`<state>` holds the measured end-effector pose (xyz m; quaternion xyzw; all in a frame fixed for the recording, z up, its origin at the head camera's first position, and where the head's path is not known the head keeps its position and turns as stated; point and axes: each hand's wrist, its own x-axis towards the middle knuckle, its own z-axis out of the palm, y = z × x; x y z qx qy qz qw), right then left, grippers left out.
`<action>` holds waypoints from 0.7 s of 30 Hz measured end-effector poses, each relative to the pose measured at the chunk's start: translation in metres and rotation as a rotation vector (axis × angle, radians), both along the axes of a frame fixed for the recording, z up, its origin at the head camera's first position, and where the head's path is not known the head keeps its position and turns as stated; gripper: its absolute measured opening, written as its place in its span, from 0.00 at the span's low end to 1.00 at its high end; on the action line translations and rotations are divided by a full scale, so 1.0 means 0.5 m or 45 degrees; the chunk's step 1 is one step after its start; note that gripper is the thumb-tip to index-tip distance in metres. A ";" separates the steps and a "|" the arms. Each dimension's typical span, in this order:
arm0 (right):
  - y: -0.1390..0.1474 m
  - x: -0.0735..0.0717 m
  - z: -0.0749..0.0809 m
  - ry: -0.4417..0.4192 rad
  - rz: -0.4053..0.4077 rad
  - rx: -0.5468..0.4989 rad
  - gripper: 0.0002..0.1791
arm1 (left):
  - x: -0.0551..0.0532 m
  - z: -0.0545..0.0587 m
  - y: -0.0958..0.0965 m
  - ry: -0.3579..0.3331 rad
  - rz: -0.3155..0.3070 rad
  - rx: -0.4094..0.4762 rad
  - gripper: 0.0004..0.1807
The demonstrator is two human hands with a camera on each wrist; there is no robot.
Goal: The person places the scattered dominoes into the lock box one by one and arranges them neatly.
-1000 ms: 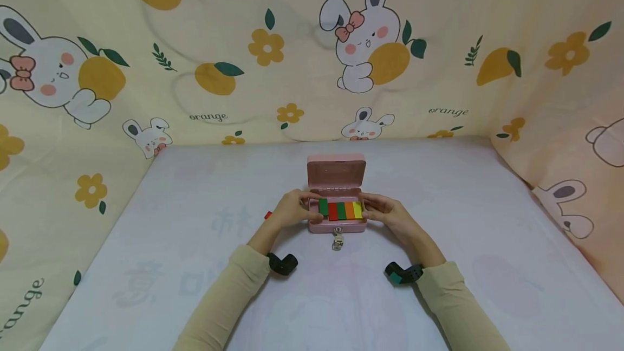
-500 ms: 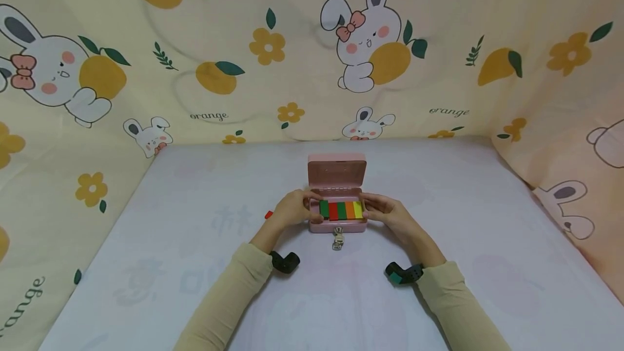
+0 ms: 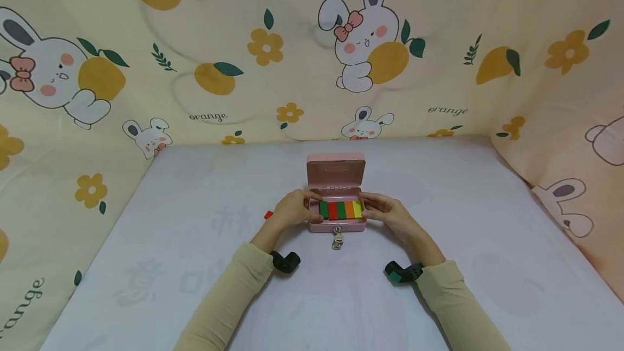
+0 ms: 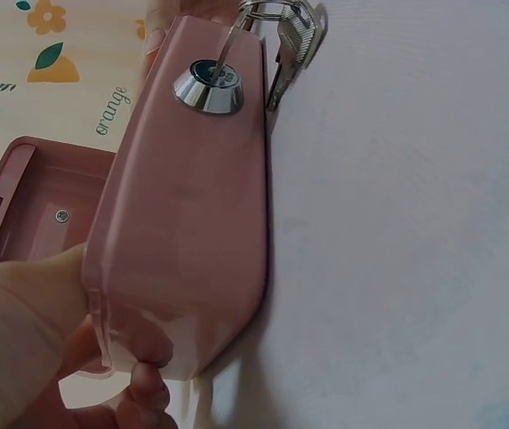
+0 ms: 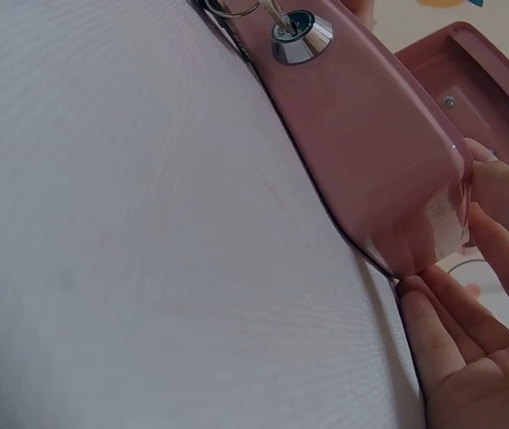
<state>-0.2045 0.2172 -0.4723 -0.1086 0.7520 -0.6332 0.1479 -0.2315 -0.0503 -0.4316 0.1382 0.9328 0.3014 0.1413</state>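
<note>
A pink metal box (image 3: pixel 349 227) stands with its lid (image 3: pixel 335 174) raised at the back. Inside lies a row of coloured blocks: green (image 3: pixel 324 210), red (image 3: pixel 333 210), another green, orange and yellow (image 3: pixel 357 209). My left hand (image 3: pixel 293 209) reaches over the box's left end, thumb and index finger at the leftmost green block; other fingers lie against the outer end in the left wrist view. My right hand (image 3: pixel 390 214) holds the box's right end beside the yellow block, fingers against the end wall in the right wrist view. The box hides the fingertips inside it.
A key (image 4: pixel 227 52) sits in the front lock (image 4: pixel 207 88), with a metal charm (image 3: pixel 337 240) hanging from it. A small red block (image 3: pixel 268 214) lies on the white table (image 3: pixel 336 302) behind my left wrist. A printed cloth (image 3: pixel 273 85) rises behind the table.
The leftmost green block, which stood slightly raised, has sunk level with the other blocks. My left forearm has shifted slightly right; my right hand stays at the box's right end.
</note>
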 end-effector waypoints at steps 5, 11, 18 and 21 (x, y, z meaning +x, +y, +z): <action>-0.001 0.000 0.000 -0.017 -0.009 0.005 0.34 | -0.001 -0.003 0.000 0.004 -0.007 -0.007 0.28; 0.000 0.000 0.000 -0.018 -0.011 0.008 0.34 | -0.002 -0.005 -0.001 -0.003 -0.013 -0.002 0.28; 0.000 0.000 -0.001 -0.005 -0.009 0.014 0.34 | -0.001 -0.007 -0.003 0.007 -0.014 0.014 0.29; 0.000 0.000 -0.001 -0.004 -0.015 0.019 0.34 | 0.001 -0.008 -0.004 0.019 -0.022 0.035 0.29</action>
